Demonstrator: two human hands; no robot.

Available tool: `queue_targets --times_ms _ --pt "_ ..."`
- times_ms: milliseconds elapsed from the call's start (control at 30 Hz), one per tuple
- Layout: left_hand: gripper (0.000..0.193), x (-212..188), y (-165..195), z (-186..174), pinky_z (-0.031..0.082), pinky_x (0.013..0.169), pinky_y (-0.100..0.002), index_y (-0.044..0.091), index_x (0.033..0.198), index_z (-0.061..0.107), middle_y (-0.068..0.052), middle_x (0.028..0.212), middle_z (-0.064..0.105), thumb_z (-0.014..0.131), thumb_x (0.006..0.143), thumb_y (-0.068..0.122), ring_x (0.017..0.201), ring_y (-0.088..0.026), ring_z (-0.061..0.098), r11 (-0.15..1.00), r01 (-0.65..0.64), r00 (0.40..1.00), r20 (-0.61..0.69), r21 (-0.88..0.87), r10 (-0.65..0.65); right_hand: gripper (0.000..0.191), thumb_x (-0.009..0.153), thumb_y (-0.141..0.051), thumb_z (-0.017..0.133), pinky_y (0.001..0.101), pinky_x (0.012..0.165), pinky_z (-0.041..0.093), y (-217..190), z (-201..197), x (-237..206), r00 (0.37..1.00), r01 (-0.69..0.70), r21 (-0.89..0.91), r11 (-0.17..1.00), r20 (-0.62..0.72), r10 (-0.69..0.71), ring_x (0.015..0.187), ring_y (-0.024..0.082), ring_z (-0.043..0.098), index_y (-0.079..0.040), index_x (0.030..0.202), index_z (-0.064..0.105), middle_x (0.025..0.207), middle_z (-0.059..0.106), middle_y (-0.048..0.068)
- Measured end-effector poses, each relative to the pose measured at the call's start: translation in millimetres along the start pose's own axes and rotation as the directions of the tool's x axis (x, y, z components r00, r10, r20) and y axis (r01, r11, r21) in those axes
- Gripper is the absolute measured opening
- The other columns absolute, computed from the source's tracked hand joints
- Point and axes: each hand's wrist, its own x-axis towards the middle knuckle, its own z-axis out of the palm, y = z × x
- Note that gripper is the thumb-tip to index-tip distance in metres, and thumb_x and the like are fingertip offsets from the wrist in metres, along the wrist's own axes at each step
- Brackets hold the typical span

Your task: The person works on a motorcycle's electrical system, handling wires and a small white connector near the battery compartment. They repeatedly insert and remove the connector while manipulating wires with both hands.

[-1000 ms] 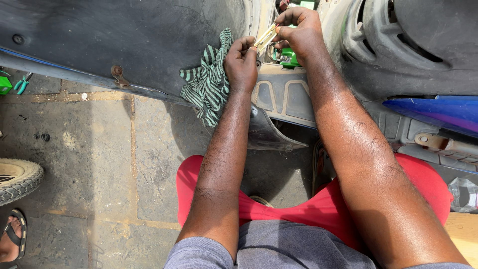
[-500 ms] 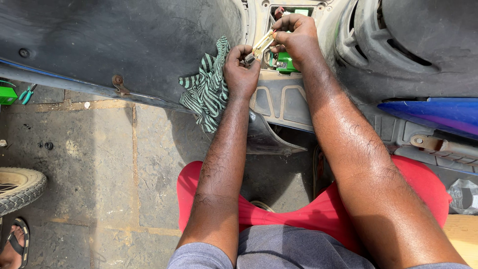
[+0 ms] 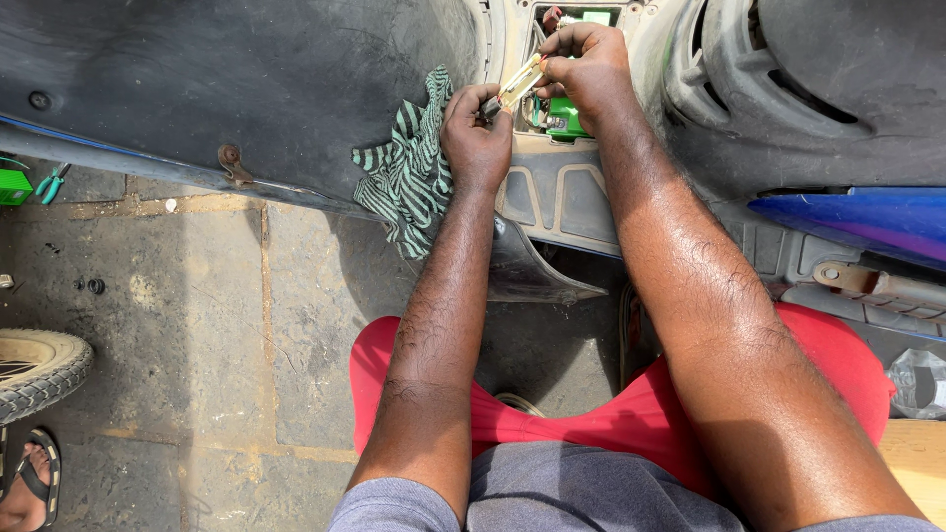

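Observation:
Both my hands work over an open compartment in a grey scooter body. My left hand and my right hand together pinch a small cream-coloured flat part between them, each at one end. A green component sits inside the compartment under my right hand. A green-and-white striped cloth lies on the dark panel just left of my left hand.
A dark scooter panel spans the top left, a blue panel the right. Green-handled pliers and a green box lie far left. A tyre and another person's sandalled foot are lower left. I sit on a red stool.
The view has shifted slightly downward, so my hands and the compartment sit lower in frame. Both hands keep their hold on the cream part.

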Motion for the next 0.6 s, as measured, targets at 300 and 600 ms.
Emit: queue_targets --times_ms 300,600 --pt "0.034 2.0 2.1 1.8 0.060 0.090 -0.034 0.005 0.111 0.068 -0.010 0.108 0.068 0.074 0.079 -0.002 0.098 -0.021 0.072 0.995 -0.005 1.000 0.001 0.105 0.005 0.016 0.087 0.009 0.069 0.0280 0.061 0.067 2.2 -2.6 0.0 1.000 0.010 -0.017 1.000 -0.010 -0.010 0.073 0.017 0.077 0.004 0.102 0.070 0.093 0.074 0.012" --pt "0.044 1.5 11.5 -0.2 0.059 0.098 -0.036 0.008 0.124 0.064 -0.009 0.113 0.067 0.078 0.083 0.001 0.109 -0.022 0.069 1.000 -0.022 0.999 0.049 0.022 0.021 0.019 0.084 0.011 0.067 0.0302 0.060 0.068 -16.2 7.6 -6.0 1.000 0.008 -0.021 1.000 0.011 -0.008 0.075 0.019 0.077 0.005 0.102 0.070 0.094 0.073 0.013"
